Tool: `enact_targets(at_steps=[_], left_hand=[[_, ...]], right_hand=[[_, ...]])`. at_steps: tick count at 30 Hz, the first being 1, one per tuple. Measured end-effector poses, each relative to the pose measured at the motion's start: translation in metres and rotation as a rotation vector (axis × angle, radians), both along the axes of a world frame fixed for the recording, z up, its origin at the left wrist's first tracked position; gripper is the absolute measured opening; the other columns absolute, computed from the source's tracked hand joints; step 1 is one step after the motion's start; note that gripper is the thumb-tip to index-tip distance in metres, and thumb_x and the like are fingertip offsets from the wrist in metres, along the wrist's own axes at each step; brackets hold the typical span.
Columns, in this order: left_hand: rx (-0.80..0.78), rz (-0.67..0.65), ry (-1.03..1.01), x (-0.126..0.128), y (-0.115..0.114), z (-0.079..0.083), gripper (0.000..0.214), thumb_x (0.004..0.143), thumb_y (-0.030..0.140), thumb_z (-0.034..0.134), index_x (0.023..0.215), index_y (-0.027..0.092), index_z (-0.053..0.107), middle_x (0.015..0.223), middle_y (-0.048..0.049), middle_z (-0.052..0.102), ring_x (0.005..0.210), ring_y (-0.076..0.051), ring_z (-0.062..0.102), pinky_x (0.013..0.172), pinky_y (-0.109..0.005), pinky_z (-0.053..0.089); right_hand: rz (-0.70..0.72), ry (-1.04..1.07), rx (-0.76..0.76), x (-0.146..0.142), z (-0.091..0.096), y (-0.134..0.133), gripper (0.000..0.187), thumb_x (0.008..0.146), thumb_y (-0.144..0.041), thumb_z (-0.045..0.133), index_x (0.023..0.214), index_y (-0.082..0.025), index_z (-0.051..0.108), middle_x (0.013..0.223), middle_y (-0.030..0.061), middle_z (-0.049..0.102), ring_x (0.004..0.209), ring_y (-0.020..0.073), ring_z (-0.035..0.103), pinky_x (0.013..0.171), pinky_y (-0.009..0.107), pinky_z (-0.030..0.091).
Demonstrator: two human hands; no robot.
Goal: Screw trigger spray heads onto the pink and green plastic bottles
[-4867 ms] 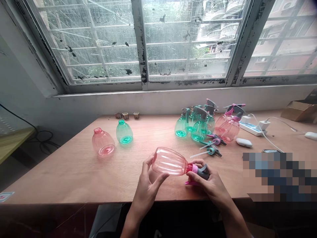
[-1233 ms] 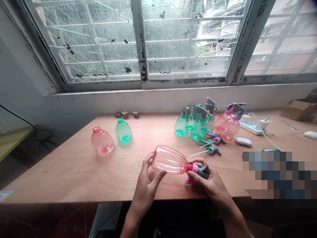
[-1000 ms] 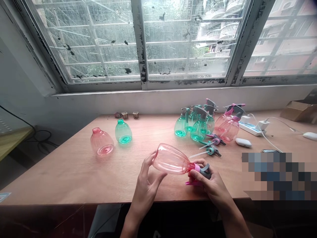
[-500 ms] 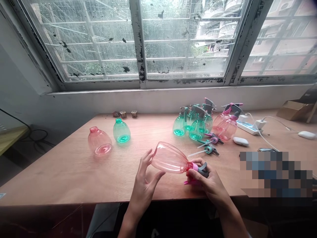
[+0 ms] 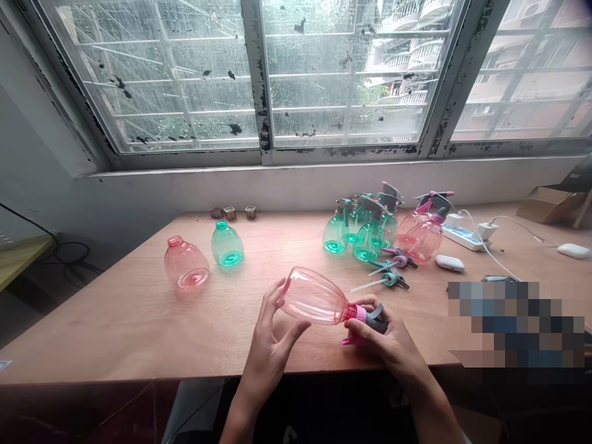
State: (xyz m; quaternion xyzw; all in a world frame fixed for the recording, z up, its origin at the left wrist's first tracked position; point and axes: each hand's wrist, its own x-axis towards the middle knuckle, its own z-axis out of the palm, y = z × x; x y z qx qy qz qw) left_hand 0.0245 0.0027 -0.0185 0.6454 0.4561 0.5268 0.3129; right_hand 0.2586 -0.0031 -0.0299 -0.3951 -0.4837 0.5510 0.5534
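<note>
A clear pink spray bottle (image 5: 314, 297) lies on its side in the air above the table's front part, base to the left. My left hand (image 5: 272, 336) curves around the base, its fingers behind it and its thumb along the lower side. Closed around the pink collar and grey spray head (image 5: 374, 317) at the other end is my right hand (image 5: 393, 345). Just beyond lie loose spray heads, one green (image 5: 391, 280) and one pink (image 5: 401, 261), with straws pointing left. A headless pink bottle (image 5: 185, 265) and a headless green bottle (image 5: 227, 246) stand upright at the left.
Several green spray bottles (image 5: 367, 240) and pink ones (image 5: 423, 239) with heads on stand at the back right. Beside them are a power strip (image 5: 465, 237), cables and a white case (image 5: 449, 264). Small cubes (image 5: 250, 213) sit by the wall. A blurred patch covers the right front.
The pink spray bottle has shifted very slightly left between my hands, and the spray head's grey lever shows a little differently. Everything else on the table stays in place.
</note>
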Motion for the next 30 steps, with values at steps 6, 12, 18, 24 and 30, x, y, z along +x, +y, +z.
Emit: enact_targets(at_steps=[6, 12, 18, 24, 30], left_hand=[[0.091, 0.024, 0.095, 0.0002, 0.0022, -0.0019, 0.066, 0.09, 0.042, 0.075, 0.149, 0.04, 0.046, 0.159, -0.0029, 0.047, 0.151, -0.026, 0.041, 0.127, -0.046, 0.034], [0.022, -0.007, 0.024, 0.0012, -0.0037, 0.0045, 0.072, 0.088, 0.05, 0.076, 0.151, 0.036, 0.043, 0.16, -0.0057, 0.046, 0.152, -0.028, 0.041, 0.128, -0.047, 0.032], [0.01, 0.005, -0.003, 0.0011, -0.0001, 0.0015, 0.067, 0.089, 0.048, 0.074, 0.148, 0.035, 0.046, 0.161, -0.0061, 0.044, 0.153, -0.028, 0.04, 0.127, -0.047, 0.033], [0.091, 0.012, 0.068, -0.0007, 0.0027, -0.0038, 0.063, 0.09, 0.041, 0.076, 0.146, 0.041, 0.047, 0.162, -0.0032, 0.043, 0.15, -0.028, 0.044, 0.124, -0.048, 0.038], [0.02, -0.012, -0.011, -0.0007, -0.0026, -0.0001, 0.071, 0.087, 0.046, 0.077, 0.149, 0.033, 0.044, 0.162, -0.0087, 0.043, 0.154, -0.031, 0.037, 0.128, -0.051, 0.03]], right_hand=[[-0.022, 0.049, -0.018, -0.0009, 0.0015, 0.0006, 0.044, 0.078, -0.045, 0.091, 0.102, -0.019, 0.066, 0.075, -0.0008, 0.069, 0.064, 0.0169, 0.069, 0.069, 0.034, 0.066], [0.0, -0.022, -0.007, -0.0011, 0.0024, 0.0001, 0.044, 0.076, -0.042, 0.093, 0.103, -0.019, 0.067, 0.09, 0.0017, 0.071, 0.069, 0.0173, 0.072, 0.068, 0.031, 0.066], [-0.024, 0.002, -0.037, -0.0026, 0.0038, -0.0006, 0.048, 0.074, -0.046, 0.092, 0.105, -0.02, 0.067, 0.085, 0.0005, 0.072, 0.067, 0.0182, 0.071, 0.067, 0.033, 0.066], [-0.038, 0.077, -0.035, -0.0023, 0.004, 0.0004, 0.046, 0.077, -0.045, 0.091, 0.105, -0.019, 0.066, 0.075, -0.0007, 0.07, 0.064, 0.0165, 0.068, 0.07, 0.033, 0.065], [0.0, -0.002, -0.013, 0.0005, 0.0006, 0.0014, 0.046, 0.078, -0.043, 0.091, 0.107, -0.02, 0.064, 0.091, 0.0012, 0.072, 0.068, 0.0176, 0.073, 0.069, 0.031, 0.064]])
